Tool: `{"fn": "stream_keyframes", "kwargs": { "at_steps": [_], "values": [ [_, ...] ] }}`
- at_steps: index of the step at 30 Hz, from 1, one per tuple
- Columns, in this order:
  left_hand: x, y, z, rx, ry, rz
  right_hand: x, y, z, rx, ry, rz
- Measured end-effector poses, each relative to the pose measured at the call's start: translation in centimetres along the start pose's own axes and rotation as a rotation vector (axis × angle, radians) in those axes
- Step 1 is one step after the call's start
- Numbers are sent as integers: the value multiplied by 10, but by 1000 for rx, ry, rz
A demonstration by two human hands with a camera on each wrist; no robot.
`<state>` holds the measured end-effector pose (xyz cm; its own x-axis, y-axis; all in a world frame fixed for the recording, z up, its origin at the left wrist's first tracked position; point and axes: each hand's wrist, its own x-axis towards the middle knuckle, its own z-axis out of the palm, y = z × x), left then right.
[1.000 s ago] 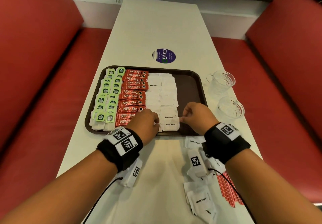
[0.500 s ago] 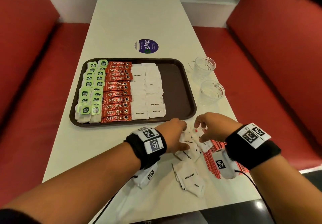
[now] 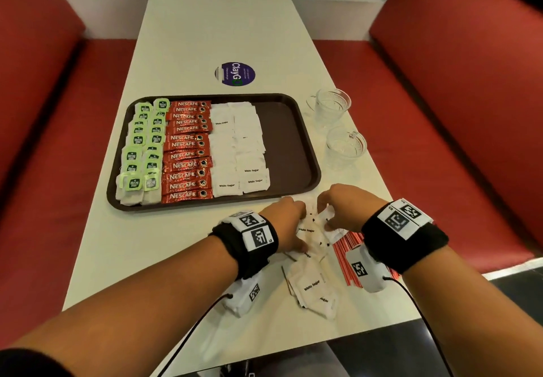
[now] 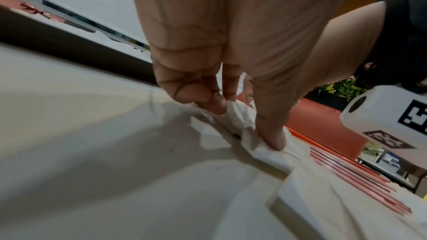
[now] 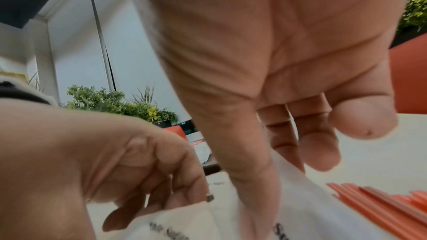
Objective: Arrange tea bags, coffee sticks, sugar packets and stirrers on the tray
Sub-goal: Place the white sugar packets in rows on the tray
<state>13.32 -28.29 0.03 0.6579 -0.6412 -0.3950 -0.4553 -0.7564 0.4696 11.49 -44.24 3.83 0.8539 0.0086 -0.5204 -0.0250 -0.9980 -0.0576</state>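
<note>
The brown tray (image 3: 296, 141) holds columns of green tea bags (image 3: 144, 147), red coffee sticks (image 3: 188, 153) and white sugar packets (image 3: 238, 147); its right strip is bare. Just in front of its near right corner lies a loose pile of sugar packets (image 3: 311, 231). My left hand (image 3: 295, 227) pinches a packet (image 4: 240, 116) between thumb and curled fingers. My right hand (image 3: 326, 213) pinches another packet (image 5: 289, 180) from the pile's right side. Red stirrers (image 3: 346, 256) lie partly under my right wrist.
More sugar packets (image 3: 311, 285) lie near the table's front edge. Two glass cups (image 3: 330, 109) (image 3: 345, 147) stand right of the tray. A round sticker (image 3: 235, 74) sits beyond it. Red benches flank the table.
Both hands left the sugar column at the tray's near edge and moved back and right to the loose packet pile, where they now grip packets.
</note>
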Motion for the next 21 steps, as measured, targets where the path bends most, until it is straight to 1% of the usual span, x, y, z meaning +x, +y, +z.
{"fn": "stream_keyframes", "kwargs": {
  "at_steps": [6, 9, 15, 18, 21],
  "values": [
    [-1, -9, 1, -46, -1, -23, -1, 6, -11, 82, 52, -49],
    [-3, -13, 1, -24, 12, -26, -3, 8, -18, 154, 99, -66],
    [-6, -34, -5, -153, 33, -4, -2, 5, -28, 359, 197, -67],
    [-12, -48, -11, -247, 48, -19, 4, -3, -34, 536, 262, -64],
    [-24, -66, -24, -393, 98, -68, 16, -18, -37, 823, 249, -69]
  ]
}}
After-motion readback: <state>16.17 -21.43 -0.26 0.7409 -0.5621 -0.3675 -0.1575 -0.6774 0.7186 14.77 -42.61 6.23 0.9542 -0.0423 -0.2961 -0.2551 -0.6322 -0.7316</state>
